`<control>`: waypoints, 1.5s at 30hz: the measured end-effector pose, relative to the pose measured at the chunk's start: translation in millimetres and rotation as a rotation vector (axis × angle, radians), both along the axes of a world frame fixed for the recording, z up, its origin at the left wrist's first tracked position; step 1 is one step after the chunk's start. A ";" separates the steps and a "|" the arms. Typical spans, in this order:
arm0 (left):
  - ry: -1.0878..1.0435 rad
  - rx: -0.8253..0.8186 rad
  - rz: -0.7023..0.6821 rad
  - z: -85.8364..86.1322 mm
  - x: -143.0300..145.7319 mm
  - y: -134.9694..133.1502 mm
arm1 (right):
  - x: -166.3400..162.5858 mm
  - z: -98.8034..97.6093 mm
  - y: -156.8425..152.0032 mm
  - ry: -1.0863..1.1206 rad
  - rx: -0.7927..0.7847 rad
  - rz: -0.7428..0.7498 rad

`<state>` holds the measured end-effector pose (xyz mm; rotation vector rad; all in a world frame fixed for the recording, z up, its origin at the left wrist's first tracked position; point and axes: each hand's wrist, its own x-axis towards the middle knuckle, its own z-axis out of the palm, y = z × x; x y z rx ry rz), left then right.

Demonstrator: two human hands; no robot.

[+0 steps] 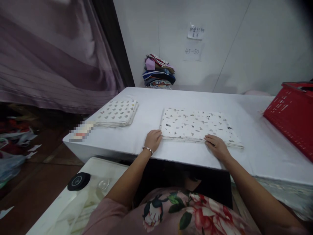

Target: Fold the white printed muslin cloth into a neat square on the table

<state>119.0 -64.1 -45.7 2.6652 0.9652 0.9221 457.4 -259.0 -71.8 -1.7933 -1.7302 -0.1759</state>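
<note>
A folded white cloth (pixel 195 125) with small scattered grey and black motifs lies flat on the white-covered table in front of me. At its near left corner is my left hand (pixel 153 141), wearing a bracelet, its fingers closed on the cloth's edge. My right hand (pixel 217 147) holds the near edge, right of the middle, with the fingertips on top of the layers; the thumb is not clearly visible. Further left on the table lies a second folded white cloth (pixel 116 113), patterned in rows of grey motifs and apart from both hands.
A red plastic basket (pixel 290 114) stands at the table's right. Stacked folded fabrics (pixel 158 73) are by the back wall. A black round object (pixel 78 181) sits on a lower white surface (pixel 100 166) at the near left. A purple curtain (pixel 61 58) hangs at the left.
</note>
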 end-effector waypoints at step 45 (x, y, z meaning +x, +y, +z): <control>0.347 0.078 -0.105 29.9 -3.4 23.0 | -3.2 3.9 0.6 0.024 -0.013 0.006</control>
